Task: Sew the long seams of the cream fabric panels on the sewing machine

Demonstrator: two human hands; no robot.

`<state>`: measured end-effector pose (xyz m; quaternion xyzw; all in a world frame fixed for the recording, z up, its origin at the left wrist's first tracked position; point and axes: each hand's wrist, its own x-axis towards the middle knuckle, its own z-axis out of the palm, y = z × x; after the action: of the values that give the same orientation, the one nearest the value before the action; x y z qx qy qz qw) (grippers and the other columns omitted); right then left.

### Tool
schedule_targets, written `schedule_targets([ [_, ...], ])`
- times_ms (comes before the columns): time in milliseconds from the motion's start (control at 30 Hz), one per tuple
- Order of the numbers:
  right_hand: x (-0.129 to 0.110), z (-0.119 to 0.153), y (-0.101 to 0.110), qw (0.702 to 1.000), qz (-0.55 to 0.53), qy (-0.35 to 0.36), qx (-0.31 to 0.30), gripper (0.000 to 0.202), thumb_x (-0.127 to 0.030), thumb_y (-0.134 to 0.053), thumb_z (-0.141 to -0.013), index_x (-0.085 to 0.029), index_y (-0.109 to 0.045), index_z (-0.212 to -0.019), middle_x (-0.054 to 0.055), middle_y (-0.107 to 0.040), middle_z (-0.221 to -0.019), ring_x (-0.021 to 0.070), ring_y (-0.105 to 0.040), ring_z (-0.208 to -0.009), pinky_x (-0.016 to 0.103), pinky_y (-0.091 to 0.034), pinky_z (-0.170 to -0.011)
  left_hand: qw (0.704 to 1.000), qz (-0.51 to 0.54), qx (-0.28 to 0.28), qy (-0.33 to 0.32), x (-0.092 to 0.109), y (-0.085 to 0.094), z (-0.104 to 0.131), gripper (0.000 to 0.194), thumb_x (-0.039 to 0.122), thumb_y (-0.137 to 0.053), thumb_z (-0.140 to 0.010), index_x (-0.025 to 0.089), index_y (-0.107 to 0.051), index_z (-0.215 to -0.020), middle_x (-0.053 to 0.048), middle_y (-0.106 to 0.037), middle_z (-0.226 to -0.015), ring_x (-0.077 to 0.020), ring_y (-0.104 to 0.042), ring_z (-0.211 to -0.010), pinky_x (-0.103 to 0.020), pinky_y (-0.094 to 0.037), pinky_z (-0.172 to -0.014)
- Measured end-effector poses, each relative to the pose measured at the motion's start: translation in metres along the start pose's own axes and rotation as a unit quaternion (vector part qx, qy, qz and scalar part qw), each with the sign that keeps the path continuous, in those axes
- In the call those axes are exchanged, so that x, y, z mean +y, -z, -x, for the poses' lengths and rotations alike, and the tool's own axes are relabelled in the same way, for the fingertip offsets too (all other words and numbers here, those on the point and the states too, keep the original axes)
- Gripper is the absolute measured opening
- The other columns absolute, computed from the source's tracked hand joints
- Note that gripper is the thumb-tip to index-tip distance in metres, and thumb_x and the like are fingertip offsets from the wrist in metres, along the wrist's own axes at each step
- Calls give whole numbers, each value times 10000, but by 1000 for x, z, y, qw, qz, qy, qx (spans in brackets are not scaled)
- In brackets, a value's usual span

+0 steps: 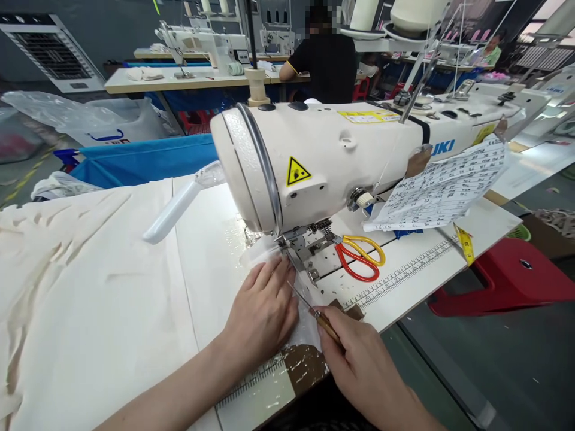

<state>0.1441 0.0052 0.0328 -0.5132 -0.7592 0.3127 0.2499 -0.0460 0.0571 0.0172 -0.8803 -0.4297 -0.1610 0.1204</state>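
A white sewing machine [327,161] reaches across the table with its needle area just beyond my hands. My left hand [268,293] lies flat, fingers stretched forward, pressing a piece of thin white fabric [305,329] beside the presser foot. In my right hand [354,347] is an awl [327,326], gripped by its wooden handle, its thin metal tip pointing at the fabric near my left fingers. Scissors [363,258] with one red and one yellow handle rest on the machine bed to the right. The fabric's edge under the foot is partly hidden.
Cream cloth [90,287] spreads over the table's left side, near a white strip-like piece [173,212]. A handwritten sheet [442,185] hangs on the machine. A yellow tape measure [465,244] dangles at the right edge. A red stool [507,278] stands there; a person [326,66] sits ahead.
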Motion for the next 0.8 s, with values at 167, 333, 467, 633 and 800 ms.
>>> schedule_targets([
  [167, 16, 6, 14, 999, -20, -8, 42, 257, -206, -388, -980, -180, -604, -1117, 30, -681, -823, 177, -633, -698, 253, -458, -606, 1000, -20, -12, 9, 0, -3, 1, 434, 265, -364, -975, 41, -606, -1257, -179, -597, -1323, -312, -527, -1245, -480, -388, -1070],
  [333, 34, 8, 23, 994, -39, -32, 95, 216, -266, -421, -1011, -203, -610, -1093, -34, -605, -669, 146, -564, -565, 229, -441, -550, 999, -33, -30, -3, -4, -3, 0, 439, 178, -360, -937, 32, -586, -1284, -186, -597, -1317, -323, -507, -1262, -505, -346, -1092],
  [467, 36, 6, 24, 993, -50, -33, 99, 209, -265, -425, -1009, -198, -614, -1072, -35, -609, -673, 138, -566, -564, 221, -445, -556, 999, -30, -24, 3, 1, -2, 1, 457, 240, -322, -983, 26, -580, -1294, -189, -585, -1340, -312, -502, -1274, -491, -336, -1107],
  [633, 36, 5, 22, 992, -63, -38, 104, 223, -287, -427, -1012, -185, -620, -1061, -39, -591, -654, 126, -541, -525, 212, -428, -515, 999, -41, -29, 0, 3, -2, 2, 466, 217, -317, -965, 19, -572, -1302, -185, -585, -1341, -312, -505, -1268, -493, -343, -1104],
  [800, 40, 6, 20, 990, -73, -41, 111, 224, -299, -435, -1017, -183, -622, -1060, -38, -593, -652, 123, -560, -544, 205, -450, -542, 999, -49, -23, -7, 3, -2, 2, 461, 200, -307, -963, 22, -589, -1280, -183, -604, -1314, -308, -521, -1250, -489, -360, -1091],
])
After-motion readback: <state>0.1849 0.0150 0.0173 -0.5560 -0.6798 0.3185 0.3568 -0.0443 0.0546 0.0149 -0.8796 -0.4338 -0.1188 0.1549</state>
